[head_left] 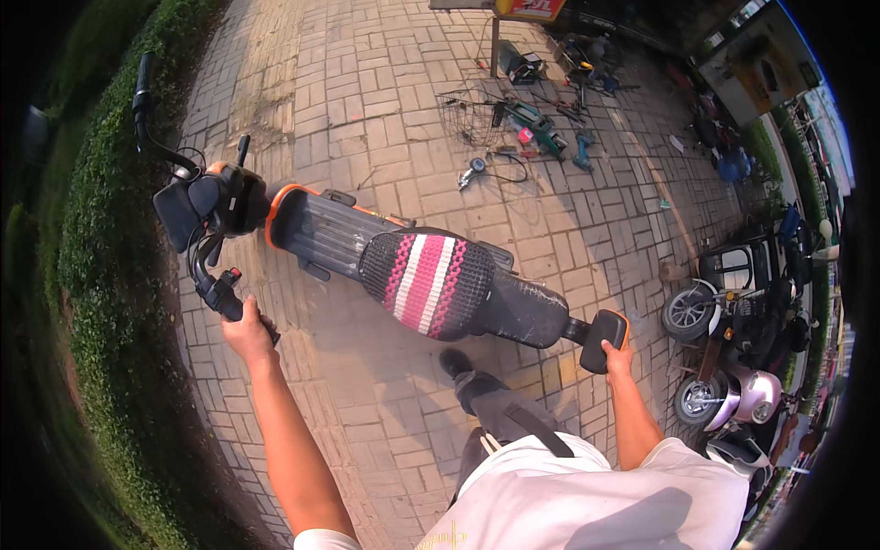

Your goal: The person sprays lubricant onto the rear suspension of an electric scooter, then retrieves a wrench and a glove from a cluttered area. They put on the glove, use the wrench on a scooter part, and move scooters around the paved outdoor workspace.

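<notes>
Across the paving in front of me stands an electric scooter (pixel 316 234) with orange trim, its front end to my left. Closed around its near handlebar grip (pixel 226 301) is my left hand (pixel 249 332). At the other end my right hand (pixel 618 357) grips the edge of the padded backrest (pixel 600 341) behind the rear seat. A knitted cover in black, pink and white (pixel 426 284) is stretched over the front seat; the rear seat (pixel 527 310) is bare black. The scooter's wheels are mostly hidden from above.
A green hedge (pixel 101 367) runs along the left. Beyond the scooter lie a wire basket (pixel 469 117), a gauge with a hose (pixel 475 168), a teal power drill (pixel 584 149) and other tools. Parked scooters, one pink (pixel 756 399), line the right. My shoe (pixel 454 362) is beside the scooter.
</notes>
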Demonstrator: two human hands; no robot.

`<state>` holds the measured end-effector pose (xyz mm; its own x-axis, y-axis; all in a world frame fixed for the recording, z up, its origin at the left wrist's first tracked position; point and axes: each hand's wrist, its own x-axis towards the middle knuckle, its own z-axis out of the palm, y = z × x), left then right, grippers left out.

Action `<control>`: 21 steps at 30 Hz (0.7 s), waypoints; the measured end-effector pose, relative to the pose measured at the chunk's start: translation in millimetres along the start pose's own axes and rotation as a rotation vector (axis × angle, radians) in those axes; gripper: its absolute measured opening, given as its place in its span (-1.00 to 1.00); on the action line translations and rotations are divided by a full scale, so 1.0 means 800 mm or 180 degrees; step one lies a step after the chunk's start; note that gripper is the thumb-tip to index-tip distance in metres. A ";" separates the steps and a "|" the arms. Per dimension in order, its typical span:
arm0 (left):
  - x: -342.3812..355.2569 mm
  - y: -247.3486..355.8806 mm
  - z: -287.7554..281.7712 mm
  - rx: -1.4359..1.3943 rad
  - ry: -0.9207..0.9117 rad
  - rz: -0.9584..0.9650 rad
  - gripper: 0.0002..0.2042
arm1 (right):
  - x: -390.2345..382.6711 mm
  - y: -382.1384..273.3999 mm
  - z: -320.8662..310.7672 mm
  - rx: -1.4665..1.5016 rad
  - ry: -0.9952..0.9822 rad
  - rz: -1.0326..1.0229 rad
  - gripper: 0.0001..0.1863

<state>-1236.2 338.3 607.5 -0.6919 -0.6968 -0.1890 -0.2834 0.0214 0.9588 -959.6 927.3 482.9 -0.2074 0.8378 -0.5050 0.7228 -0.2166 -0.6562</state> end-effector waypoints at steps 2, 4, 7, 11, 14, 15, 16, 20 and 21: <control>0.037 -0.009 -0.026 -0.0045 0.0279 0.0053 -0.85 | -0.001 -0.022 0.054 -0.0150 0.0187 -0.0108 -0.62; 0.071 -0.010 -0.059 -0.0094 0.0519 -0.0103 -0.84 | -0.015 -0.046 0.104 -0.0925 0.0176 -0.0375 -0.56; 0.109 -0.016 -0.106 -0.0003 0.0796 -0.0218 -0.85 | -0.054 -0.094 0.169 -0.1454 0.0221 -0.0737 -0.45; 0.135 -0.009 -0.165 -0.0280 0.0877 -0.0312 -0.84 | -0.118 -0.148 0.241 -0.1948 0.0256 -0.1319 -0.37; 0.157 -0.013 -0.222 -0.0305 0.0791 -0.0356 -0.83 | -0.139 -0.169 0.291 -0.2098 0.0559 -0.1912 -0.32; 0.170 -0.018 -0.254 -0.0112 0.0818 -0.0530 -0.84 | -0.151 -0.167 0.309 -0.2214 0.0585 -0.1945 -0.32; 0.187 -0.034 -0.290 0.0080 0.0688 -0.0467 -0.83 | -0.148 -0.187 0.323 -0.2307 0.0682 -0.2038 -0.31; 0.214 -0.018 -0.458 0.0785 0.0229 -0.0436 -0.65 | -0.168 -0.207 0.357 -0.2380 0.0465 -0.1847 -0.31; 0.219 0.004 -0.498 0.0987 -0.0468 -0.0336 -0.56 | -0.172 -0.203 0.363 -0.2384 0.0477 -0.1890 -0.31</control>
<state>-1093.6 -69.8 661.8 -0.7298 -0.5967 -0.3337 -0.5309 0.1871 0.8265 -1240.2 701.5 496.4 -0.6255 0.7744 -0.0955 0.7710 0.5947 -0.2278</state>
